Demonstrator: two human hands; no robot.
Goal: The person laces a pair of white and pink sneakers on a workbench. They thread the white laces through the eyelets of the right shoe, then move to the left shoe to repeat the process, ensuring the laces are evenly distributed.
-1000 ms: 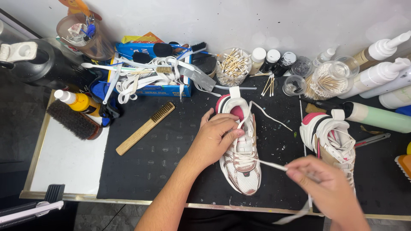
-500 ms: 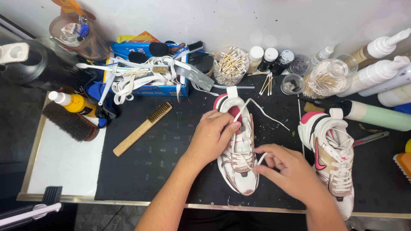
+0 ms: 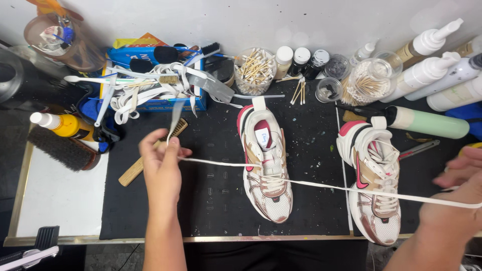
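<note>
Pulling the white lace (image 3: 321,185) taut across the mat's (image 3: 211,200) front edge, my left hand (image 3: 160,165) pinched one end; right hand (image 3: 454,211) closed on the other. Soft, light, slippery; I gripped near the tips.

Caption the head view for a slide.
Left hand and right hand pull a white lace taut through the middle sneaker on a black mat.

Two shoes sit side by side on the mat (image 3: 211,200). The middle shoe (image 3: 265,161) is left of the other shoe (image 3: 374,176). A long lace (image 3: 321,185) runs through the middle shoe and goes out to both sides. The left hand (image 3: 160,165) holds one end, out to the left. The right hand (image 3: 454,200) holds the other end, far right. Bottles (image 3: 432,75) and jars of swabs (image 3: 255,70) stand behind the shoes. A box (image 3: 150,75) with laces lies behind the left hand.
</note>
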